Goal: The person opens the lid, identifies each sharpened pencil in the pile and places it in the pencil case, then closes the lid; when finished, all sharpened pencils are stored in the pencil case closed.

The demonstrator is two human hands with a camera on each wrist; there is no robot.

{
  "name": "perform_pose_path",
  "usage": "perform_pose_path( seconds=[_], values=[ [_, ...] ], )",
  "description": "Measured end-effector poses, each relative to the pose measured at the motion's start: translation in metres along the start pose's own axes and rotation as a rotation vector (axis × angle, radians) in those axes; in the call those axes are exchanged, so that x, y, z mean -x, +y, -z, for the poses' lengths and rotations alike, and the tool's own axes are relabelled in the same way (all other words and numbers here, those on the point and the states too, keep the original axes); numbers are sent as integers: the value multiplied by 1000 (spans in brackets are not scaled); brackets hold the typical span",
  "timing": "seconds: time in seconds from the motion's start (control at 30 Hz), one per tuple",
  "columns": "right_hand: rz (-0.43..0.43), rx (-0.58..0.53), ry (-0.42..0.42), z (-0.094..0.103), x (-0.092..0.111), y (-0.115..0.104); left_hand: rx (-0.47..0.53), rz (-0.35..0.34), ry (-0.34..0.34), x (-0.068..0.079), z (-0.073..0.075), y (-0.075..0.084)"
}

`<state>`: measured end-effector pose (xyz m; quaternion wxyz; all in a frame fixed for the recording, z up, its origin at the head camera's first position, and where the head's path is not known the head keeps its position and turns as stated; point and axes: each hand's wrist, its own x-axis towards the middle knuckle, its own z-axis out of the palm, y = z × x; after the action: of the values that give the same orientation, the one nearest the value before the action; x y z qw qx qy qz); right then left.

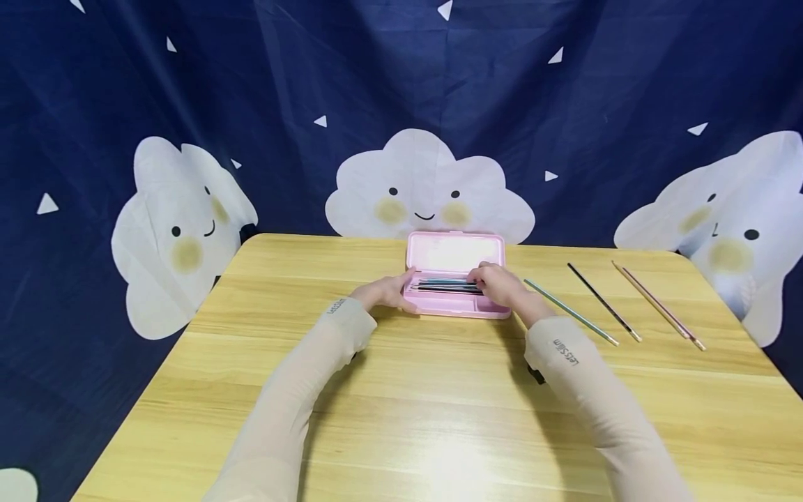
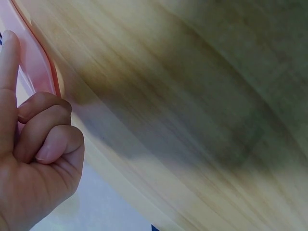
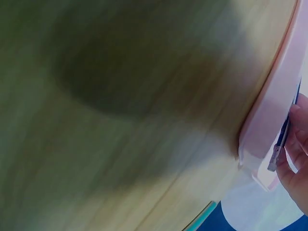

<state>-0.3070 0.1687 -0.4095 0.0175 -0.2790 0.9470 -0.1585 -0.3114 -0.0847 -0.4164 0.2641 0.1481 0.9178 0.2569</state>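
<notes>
An open pink pencil case (image 1: pixel 453 305) lies near the table's far edge, its lid (image 1: pixel 455 252) raised at the back. Several teal and dark pencils (image 1: pixel 439 285) lie lengthwise in its long compartment. My left hand (image 1: pixel 387 293) holds the case's left end; in the left wrist view, one digit stretches along the pink wall and other fingers curl by the corner. At the right end, my right hand (image 1: pixel 500 284) reaches into the case. The right wrist view shows its fingers pinching a dark pencil (image 3: pixel 284 134) near its eraser end, beside the case wall.
Right of the case, a teal pencil (image 1: pixel 571 312), a black pencil (image 1: pixel 604 301) and two pinkish pencils (image 1: pixel 659 305) lie slanted on the wooden table (image 1: pixel 401 418). A dark blue cloth (image 1: pixel 376 70) with cloud faces hangs behind the far edge.
</notes>
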Motion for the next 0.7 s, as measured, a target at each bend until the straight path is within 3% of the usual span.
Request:
perform_pose_path(
  seconds=[0.17, 0.33, 0.7],
  values=[
    [-33, 11, -14, -4, -3, -2, 1, -6, -3, 1, 0, 0],
    [-1, 11, 26, -4, 1, 3, 7, -17, -6, 4, 1, 2],
    [-27, -16, 77, 17, 33, 30, -5, -17, -12, 8, 2, 5]
  ],
)
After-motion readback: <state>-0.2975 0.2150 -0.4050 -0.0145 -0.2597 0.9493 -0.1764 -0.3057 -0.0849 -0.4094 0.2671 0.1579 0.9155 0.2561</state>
